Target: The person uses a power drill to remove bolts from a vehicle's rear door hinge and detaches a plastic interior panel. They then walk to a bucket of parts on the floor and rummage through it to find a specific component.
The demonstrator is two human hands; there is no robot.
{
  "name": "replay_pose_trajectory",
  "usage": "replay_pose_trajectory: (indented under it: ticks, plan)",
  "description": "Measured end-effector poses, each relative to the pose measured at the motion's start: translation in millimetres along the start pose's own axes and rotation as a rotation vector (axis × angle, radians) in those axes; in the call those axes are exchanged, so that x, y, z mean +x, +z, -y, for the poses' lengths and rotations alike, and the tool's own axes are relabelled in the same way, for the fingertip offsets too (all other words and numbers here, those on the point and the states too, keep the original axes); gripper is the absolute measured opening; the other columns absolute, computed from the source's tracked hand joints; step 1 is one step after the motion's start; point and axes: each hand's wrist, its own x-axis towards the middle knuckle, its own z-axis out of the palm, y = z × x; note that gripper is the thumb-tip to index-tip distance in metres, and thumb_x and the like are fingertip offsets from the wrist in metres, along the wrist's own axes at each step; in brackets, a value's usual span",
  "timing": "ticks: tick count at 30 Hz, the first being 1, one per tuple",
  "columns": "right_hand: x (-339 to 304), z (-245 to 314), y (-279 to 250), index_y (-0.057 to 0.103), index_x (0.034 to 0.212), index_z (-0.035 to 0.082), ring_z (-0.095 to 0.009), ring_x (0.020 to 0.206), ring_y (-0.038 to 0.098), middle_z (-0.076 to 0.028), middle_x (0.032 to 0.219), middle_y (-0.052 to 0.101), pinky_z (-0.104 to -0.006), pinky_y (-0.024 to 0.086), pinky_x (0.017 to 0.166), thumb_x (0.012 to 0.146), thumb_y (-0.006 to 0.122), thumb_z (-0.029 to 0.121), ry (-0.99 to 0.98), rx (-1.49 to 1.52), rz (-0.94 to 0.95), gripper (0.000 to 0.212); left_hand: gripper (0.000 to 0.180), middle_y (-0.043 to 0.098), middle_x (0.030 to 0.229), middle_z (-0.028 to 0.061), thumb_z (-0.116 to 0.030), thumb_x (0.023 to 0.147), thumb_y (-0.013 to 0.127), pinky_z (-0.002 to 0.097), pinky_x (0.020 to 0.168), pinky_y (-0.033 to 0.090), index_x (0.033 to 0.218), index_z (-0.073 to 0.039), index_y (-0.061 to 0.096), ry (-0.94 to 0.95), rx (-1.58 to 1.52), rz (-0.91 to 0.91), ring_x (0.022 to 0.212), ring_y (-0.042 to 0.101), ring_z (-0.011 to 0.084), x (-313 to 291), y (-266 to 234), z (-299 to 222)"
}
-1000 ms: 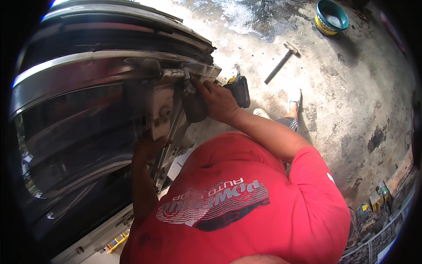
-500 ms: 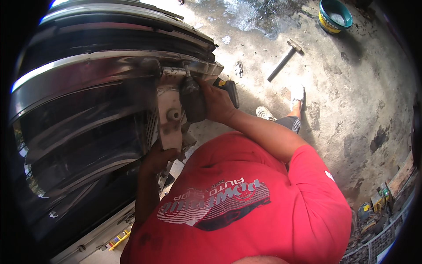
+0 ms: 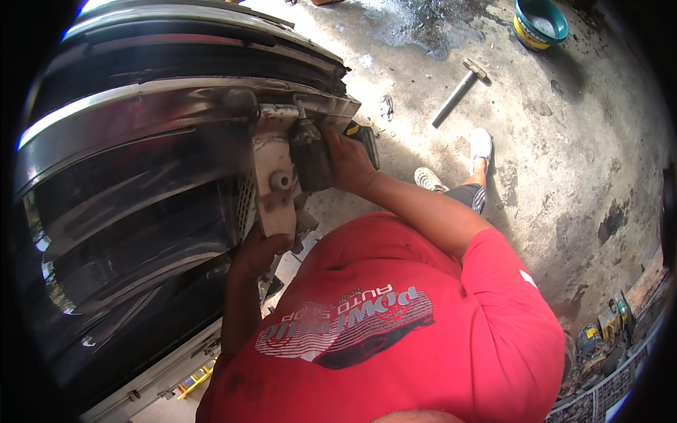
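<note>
The concrete floor [image 3: 550, 204] is stained, with a wet patch near the far edge of view. A dark vehicle body [image 3: 148, 197] with bright trim occupies the left side. The person wears a red shirt [image 3: 395, 317]. A teal bucket [image 3: 529, 34] with a yellow band stands on the floor at upper right; a hammer [image 3: 456, 96] lies nearer, well apart from the vehicle. A pale metal bracket [image 3: 275, 201] lies against the vehicle's near end. Just to its right is a dark cordless power tool [image 3: 310, 158], its tip beside the bracket's upper end; contact there cannot be determined. The right hand [image 3: 350, 166] is wrapped around the tool's handle, fingers partly hidden. The left hand [image 3: 257, 252] grips the bracket's lower end, thumb across it, remaining fingers largely concealed.
</note>
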Motion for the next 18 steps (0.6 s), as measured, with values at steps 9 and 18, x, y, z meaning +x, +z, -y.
replay_pose_trajectory:
  ticks: [9,18]
  plan:
    - [-2,0,1,0.042,0.143,-0.002,-0.040,0.102,0.070,-0.023,0.113,0.067,-0.0482,0.056,0.086,0.078,0.083,0.028,0.065,0.033,0.054,0.083,0.056,0.068,0.101,0.0111,-0.011,0.080,0.066,0.0379,0.078,0.055,0.133,0.001,0.055,0.011,-0.126,0.041,0.090,0.069,0.0231,-2,4,2]
    - [-3,4,-1,0.039,0.144,-0.003,-0.040,0.104,0.069,-0.023,0.112,0.067,-0.0478,0.056,0.087,0.077,0.085,0.028,0.061,0.051,0.067,0.087,0.068,0.066,0.112,0.0110,-0.011,0.074,0.067,0.0364,0.075,0.054,0.140,0.001,0.053,0.075,-0.199,0.026,0.090,0.068,0.0222,2,12,9]
